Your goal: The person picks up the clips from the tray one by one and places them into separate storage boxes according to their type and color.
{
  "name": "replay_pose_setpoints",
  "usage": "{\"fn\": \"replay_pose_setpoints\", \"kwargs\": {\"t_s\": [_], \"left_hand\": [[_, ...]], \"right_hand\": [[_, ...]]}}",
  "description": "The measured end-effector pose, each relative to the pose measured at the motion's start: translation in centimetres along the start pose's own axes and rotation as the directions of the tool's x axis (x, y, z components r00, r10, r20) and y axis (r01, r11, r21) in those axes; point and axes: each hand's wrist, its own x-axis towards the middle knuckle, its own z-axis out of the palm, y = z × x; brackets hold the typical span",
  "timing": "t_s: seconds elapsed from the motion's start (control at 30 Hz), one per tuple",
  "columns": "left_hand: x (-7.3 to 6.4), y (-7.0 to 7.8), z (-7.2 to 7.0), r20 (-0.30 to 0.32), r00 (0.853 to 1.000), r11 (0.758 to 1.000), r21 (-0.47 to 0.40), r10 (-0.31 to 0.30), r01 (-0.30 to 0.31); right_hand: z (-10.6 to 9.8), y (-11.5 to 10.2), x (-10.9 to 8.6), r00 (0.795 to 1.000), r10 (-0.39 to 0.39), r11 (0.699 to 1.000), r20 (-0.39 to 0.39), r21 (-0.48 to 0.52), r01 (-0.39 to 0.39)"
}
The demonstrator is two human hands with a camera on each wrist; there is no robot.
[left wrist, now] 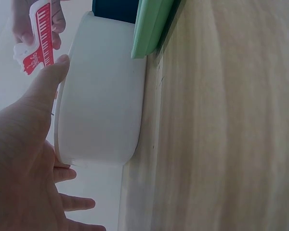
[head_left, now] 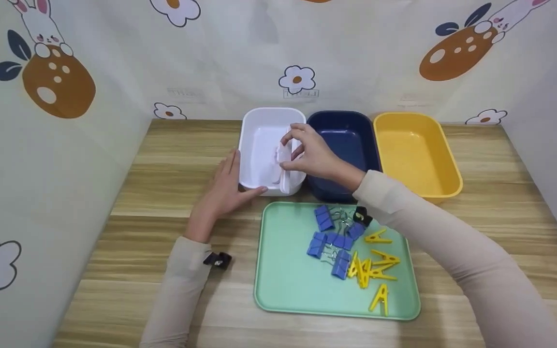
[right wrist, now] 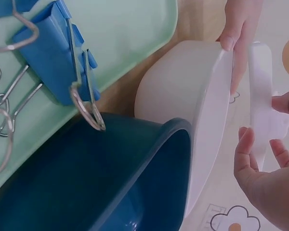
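Patterned walls (head_left: 230, 63) around a wood-grain bench (head_left: 157, 193)

Pale walls stand behind and at both sides, printed with brown fruit (head_left: 61, 87), rabbits (head_left: 39, 24) and flowers (head_left: 297, 72). The bench reaches to the back wall. Two beige sleeves (head_left: 472, 256) come in from the near side.

A green tray (head_left: 288, 280) lies flat at the near side of three bins set in a row: white bin (head_left: 259, 150) at left, navy bin (head_left: 348, 150) in the middle, yellow bin (head_left: 414, 150) at right.

The hands are apart, both at the white bin. The left hand (head_left: 224, 187) rests against it, fingers along its left wall and thumb at the near rim; it grips nothing. The right hand (head_left: 316, 153) pinches a long, thin white piece (head_left: 284, 155) between thumb and fingers, holding it above the white bin, toward the side next to the navy bin. In the left wrist view, the piece shows a red face with a row of white marks.

Blue clips (head_left: 324, 218) with wire handles lie bunched toward the tray's far right, some touching. Yellow pegs (head_left: 363, 273) lie beside them along its right side, several overlapping.
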Motion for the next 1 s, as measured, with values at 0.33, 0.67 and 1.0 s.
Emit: {"fn": "replay_pose_setpoints", "kwargs": {"t_s": [0.33,0.67,1.0], "left_hand": [[0.0,0.0,0.0,-0.012,1.000,1.000,0.003,0.006,-0.005],[0.2,-0.1,0.0,0.012,1.000,1.000,-0.006,0.003,-0.003],[0.1,0.0,0.0,0.018,1.000,1.000,-0.003,-0.009,0.009]], "right_hand": [[0.1,0.0,1.1,1.000,0.023,0.999,-0.006,-0.031,-0.023],[0.1,-0.3,2.3,1.000,0.025,0.998,-0.008,-0.058,-0.025],[0.1,-0.1,3.2,0.999,0.031,0.997,0.007,-0.074,-0.031]]}}
